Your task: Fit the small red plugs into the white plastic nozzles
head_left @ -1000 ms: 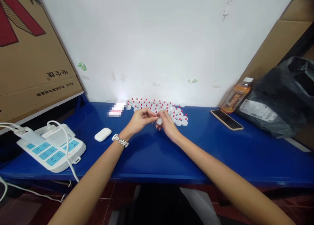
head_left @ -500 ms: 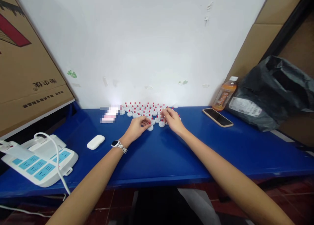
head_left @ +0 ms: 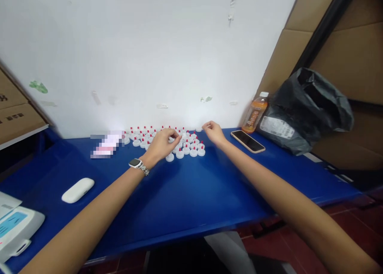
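Note:
Many white round caps with red tips stand in a cluster on the blue table, against the white wall. My left hand, with a watch on its wrist, hovers over the cluster and covers some caps. Its fingers are curled towards the thumb; anything between them is hidden. To the right of the cluster, my right hand is pinched close by a white cap with no red tip showing. Whether the fingertips touch that cap or hold something small, I cannot make out.
On the left lie a white earbud case, a power strip and a blurred pinkish-white item. A phone, a bottle of orange drink and a black plastic bag are on the right. Cardboard borders the left side.
The view has swung to the right. My right hand has left the red-tipped caps and moved right, beside the lone cap. My left hand has risen from the front cap to over the cluster.

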The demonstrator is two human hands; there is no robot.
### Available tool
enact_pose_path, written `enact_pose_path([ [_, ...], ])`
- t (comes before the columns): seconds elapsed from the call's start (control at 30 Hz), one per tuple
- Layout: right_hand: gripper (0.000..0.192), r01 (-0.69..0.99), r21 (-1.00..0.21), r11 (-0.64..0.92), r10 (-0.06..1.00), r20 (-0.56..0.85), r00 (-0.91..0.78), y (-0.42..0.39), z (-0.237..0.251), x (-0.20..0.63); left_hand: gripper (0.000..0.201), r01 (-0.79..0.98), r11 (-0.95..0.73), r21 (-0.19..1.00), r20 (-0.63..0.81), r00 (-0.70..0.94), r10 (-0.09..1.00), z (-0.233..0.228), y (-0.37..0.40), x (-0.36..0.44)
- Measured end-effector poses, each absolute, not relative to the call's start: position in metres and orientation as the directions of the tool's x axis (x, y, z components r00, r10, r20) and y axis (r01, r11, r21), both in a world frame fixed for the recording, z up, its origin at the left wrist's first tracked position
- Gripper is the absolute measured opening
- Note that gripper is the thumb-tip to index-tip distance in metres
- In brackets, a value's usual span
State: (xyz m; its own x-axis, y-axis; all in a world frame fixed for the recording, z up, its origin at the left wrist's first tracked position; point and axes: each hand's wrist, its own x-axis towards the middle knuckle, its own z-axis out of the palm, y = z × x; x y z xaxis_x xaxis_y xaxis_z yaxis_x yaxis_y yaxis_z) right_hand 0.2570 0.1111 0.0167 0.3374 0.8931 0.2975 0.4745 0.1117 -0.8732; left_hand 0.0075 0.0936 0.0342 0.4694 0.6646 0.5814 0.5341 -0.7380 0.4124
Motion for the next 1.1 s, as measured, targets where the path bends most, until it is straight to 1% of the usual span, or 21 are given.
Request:
enact_pose_path([
  [0.07, 0.012, 0.579, -0.815, -0.029, 0.910, 0.218, 0.352, 0.126, 0.007, 0.265, 0.025, 0.558, -0.731, 0.393, 0.558, 0.487, 0.672, 0.038, 0.107, 0.025],
  [0.1, 0.016, 0.602, -0.796, -0.060, 0.912, 0.202, 0.358, 0.133, 0.003, 0.267, 0.024, 0.572, -0.727, 0.381, 0.547, 0.495, 0.676, 0.039, 0.113, 0.034],
  [0.2, 0.025, 0.630, -0.770, -0.094, 0.909, 0.192, 0.370, 0.150, -0.006, 0.267, 0.024, 0.615, -0.706, 0.351, 0.517, 0.501, 0.694, 0.036, 0.129, 0.054],
  [0.27, 0.026, 0.641, -0.760, -0.101, 0.906, 0.196, 0.375, 0.160, -0.010, 0.264, 0.024, 0.638, -0.701, 0.319, 0.495, 0.519, 0.697, 0.032, 0.135, 0.064],
  [0.37, 0.022, 0.649, -0.754, -0.099, 0.901, 0.208, 0.380, 0.173, -0.013, 0.261, 0.025, 0.655, -0.704, 0.274, 0.476, 0.544, 0.691, 0.026, 0.141, 0.072],
  [0.47, 0.012, 0.640, -0.764, -0.087, 0.899, 0.216, 0.381, 0.183, -0.016, 0.259, 0.026, 0.656, -0.705, 0.270, 0.472, 0.547, 0.691, 0.023, 0.145, 0.076],
  [0.53, 0.009, 0.630, -0.774, -0.065, 0.901, 0.226, 0.371, 0.185, -0.018, 0.259, 0.027, 0.651, -0.709, 0.272, 0.474, 0.550, 0.687, 0.021, 0.147, 0.077],
  [0.67, 0.012, 0.629, -0.777, 0.016, 0.900, 0.285, 0.329, 0.177, -0.015, 0.258, 0.028, 0.628, -0.720, 0.295, 0.508, 0.535, 0.675, 0.022, 0.145, 0.075],
  [0.73, 0.013, 0.637, -0.765, 0.093, 0.876, 0.367, 0.312, 0.165, -0.010, 0.256, 0.026, 0.616, -0.720, 0.318, 0.528, 0.516, 0.675, 0.026, 0.141, 0.071],
  [0.83, 0.012, 0.606, -0.733, 0.308, 0.798, 0.546, 0.256, 0.136, 0.005, 0.245, 0.023, 0.581, -0.729, 0.362, 0.567, 0.483, 0.667, 0.033, 0.129, 0.060],
  [0.93, 0.012, 0.495, -0.690, 0.528, 0.735, 0.663, 0.140, 0.099, 0.021, 0.227, 0.025, 0.547, -0.741, 0.389, 0.620, 0.440, 0.650, 0.039, 0.114, 0.040],
  [1.0, 0.009, 0.428, -0.678, 0.598, 0.727, 0.684, 0.068, 0.074, 0.029, 0.210, 0.027, 0.541, -0.743, 0.394, 0.640, 0.419, 0.644, 0.041, 0.102, 0.022],
  [1.1, 0.010, 0.309, -0.732, 0.608, 0.771, 0.637, -0.009, 0.044, 0.033, 0.180, 0.027, 0.561, -0.721, 0.407, 0.636, 0.392, 0.664, 0.040, 0.084, -0.015],
])
